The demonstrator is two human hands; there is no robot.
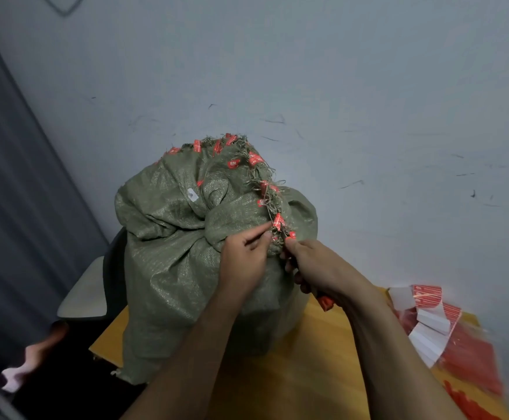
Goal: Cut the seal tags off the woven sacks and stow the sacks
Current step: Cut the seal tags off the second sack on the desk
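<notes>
A bulging green woven sack (168, 256) stands on a yellow table (317, 359), its frayed top edge lined with several red seal tags (256, 160). My left hand (244, 256) pinches the frayed edge just beside one red tag (278, 220). My right hand (314, 265) grips a cutting tool with a red handle (326, 303); its tip lies at the sack's edge next to that tag. The blade itself is mostly hidden by my fingers.
A heap of red and white tags and packets (441, 328) lies at the table's right side. A grey wall (338, 86) is close behind the sack. A chair (89, 292) stands left of the table, and a dark curtain (11, 177) hangs at far left.
</notes>
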